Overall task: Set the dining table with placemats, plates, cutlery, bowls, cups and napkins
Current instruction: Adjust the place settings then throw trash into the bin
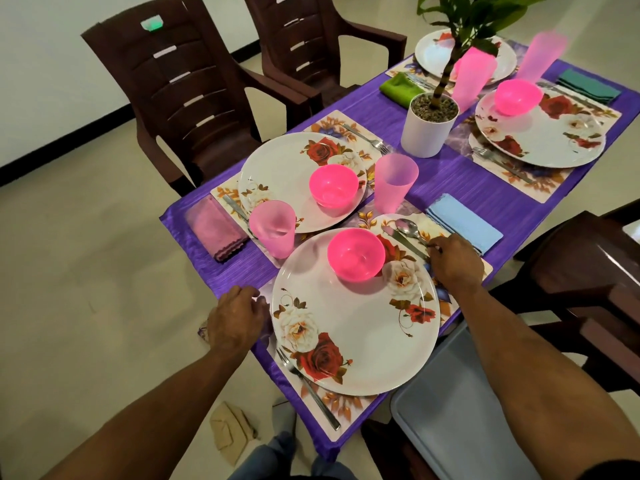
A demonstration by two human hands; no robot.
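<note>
The nearest floral plate (356, 327) lies on a floral placemat (349, 407) with a pink bowl (356, 254) on it. A fork (311, 393) lies left of the plate; a knife (398, 237) and a spoon (407, 226) lie to its right. My right hand (453, 261) pinches the spoon's handle end. Beside it lies a blue napkin (464, 223). My left hand (239, 320) rests with loosely curled fingers at the table edge, against the placemat's corner. A pink cup (273, 226) stands above the plate's left side.
Three more settings with plates, pink bowls, cups and napkins cover the purple cloth (485, 188). A white plant pot (429, 129) stands mid-table. Brown chairs (180, 88) stand at the far side and right. A grey lidded bin (460, 410) sits at my right.
</note>
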